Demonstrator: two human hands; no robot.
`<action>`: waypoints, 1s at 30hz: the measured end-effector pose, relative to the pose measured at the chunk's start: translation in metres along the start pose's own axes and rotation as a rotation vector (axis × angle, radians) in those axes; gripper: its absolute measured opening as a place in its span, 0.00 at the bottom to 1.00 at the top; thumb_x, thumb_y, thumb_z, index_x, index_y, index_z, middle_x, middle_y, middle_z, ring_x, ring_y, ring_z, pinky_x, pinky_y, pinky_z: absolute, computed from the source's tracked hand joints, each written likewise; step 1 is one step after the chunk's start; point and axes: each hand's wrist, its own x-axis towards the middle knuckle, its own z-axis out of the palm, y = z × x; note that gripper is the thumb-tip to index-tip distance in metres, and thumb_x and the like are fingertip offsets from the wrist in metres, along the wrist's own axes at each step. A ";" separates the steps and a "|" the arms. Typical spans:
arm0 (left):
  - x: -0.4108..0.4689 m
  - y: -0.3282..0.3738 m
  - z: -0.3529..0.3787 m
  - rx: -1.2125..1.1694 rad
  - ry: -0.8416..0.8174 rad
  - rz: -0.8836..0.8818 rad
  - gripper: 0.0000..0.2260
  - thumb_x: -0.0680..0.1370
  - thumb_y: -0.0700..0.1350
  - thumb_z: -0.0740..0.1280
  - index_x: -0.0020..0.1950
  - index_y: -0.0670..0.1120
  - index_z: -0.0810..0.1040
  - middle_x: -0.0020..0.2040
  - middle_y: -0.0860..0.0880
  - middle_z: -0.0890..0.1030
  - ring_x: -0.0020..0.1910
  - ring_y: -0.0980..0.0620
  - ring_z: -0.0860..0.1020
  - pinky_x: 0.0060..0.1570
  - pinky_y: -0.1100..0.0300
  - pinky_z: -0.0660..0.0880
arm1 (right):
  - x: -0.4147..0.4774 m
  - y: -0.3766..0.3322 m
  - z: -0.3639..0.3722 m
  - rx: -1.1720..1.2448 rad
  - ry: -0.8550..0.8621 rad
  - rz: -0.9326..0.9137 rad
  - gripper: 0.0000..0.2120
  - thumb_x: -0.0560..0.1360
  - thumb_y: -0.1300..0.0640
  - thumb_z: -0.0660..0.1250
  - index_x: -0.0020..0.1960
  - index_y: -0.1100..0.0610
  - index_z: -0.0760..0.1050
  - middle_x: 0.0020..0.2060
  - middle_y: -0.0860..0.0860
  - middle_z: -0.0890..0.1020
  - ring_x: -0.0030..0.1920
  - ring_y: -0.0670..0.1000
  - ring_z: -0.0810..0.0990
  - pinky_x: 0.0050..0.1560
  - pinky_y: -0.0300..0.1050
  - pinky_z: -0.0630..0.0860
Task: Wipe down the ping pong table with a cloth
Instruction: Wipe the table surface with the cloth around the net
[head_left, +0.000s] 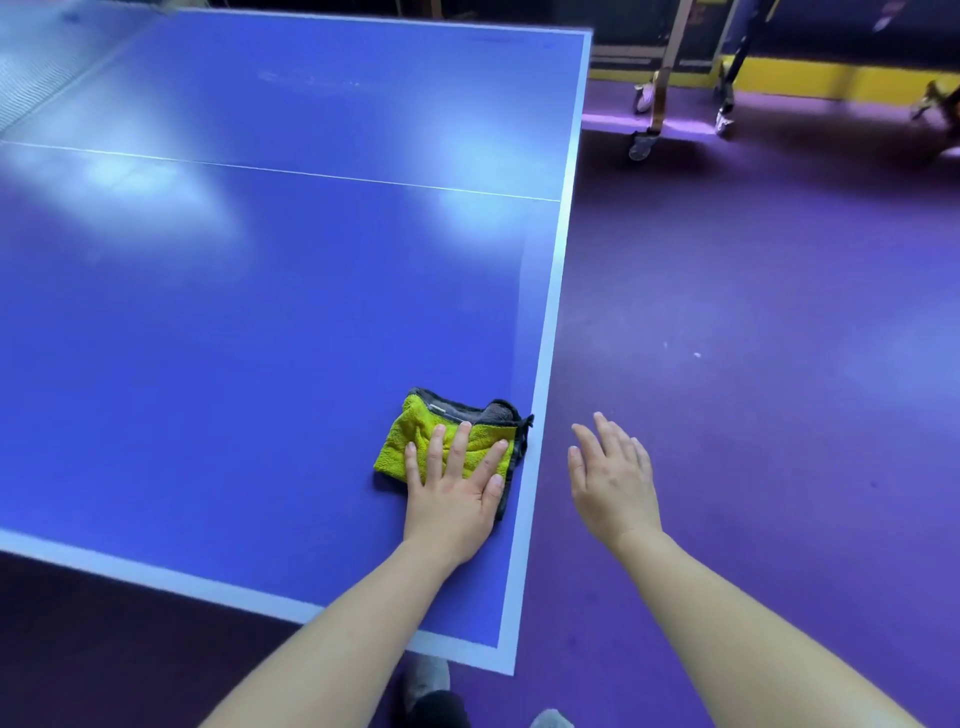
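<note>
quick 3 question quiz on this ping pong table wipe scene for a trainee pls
1. True or false: the left hand lies flat on the cloth, fingers straight.
2. Where is the right hand? A: on the cloth. B: off the table, over the floor. C: gripping the table's edge.
3. Fill in: the cloth's top face is ____ with a grey border.

Key: 1 true; 2 B; 3 yellow-green.
</note>
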 end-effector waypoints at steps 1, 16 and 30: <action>-0.017 0.000 0.003 0.003 0.008 0.006 0.22 0.83 0.61 0.46 0.79 0.67 0.56 0.82 0.49 0.56 0.81 0.40 0.51 0.74 0.31 0.49 | -0.009 -0.001 -0.001 -0.005 -0.006 0.001 0.32 0.80 0.40 0.38 0.77 0.49 0.65 0.79 0.51 0.60 0.79 0.52 0.57 0.78 0.52 0.49; -0.164 0.001 0.022 0.003 0.010 0.108 0.23 0.84 0.60 0.48 0.79 0.64 0.58 0.82 0.46 0.57 0.80 0.38 0.53 0.72 0.29 0.54 | -0.127 -0.032 0.010 -0.057 0.032 -0.075 0.30 0.80 0.43 0.43 0.71 0.53 0.73 0.75 0.55 0.70 0.75 0.56 0.67 0.75 0.57 0.60; -0.115 0.046 0.019 -0.079 -0.055 0.126 0.22 0.83 0.60 0.49 0.77 0.64 0.64 0.81 0.47 0.61 0.79 0.36 0.57 0.71 0.28 0.55 | -0.086 -0.024 -0.006 -0.015 0.058 -0.025 0.34 0.78 0.40 0.39 0.74 0.52 0.70 0.76 0.54 0.67 0.77 0.56 0.63 0.76 0.55 0.57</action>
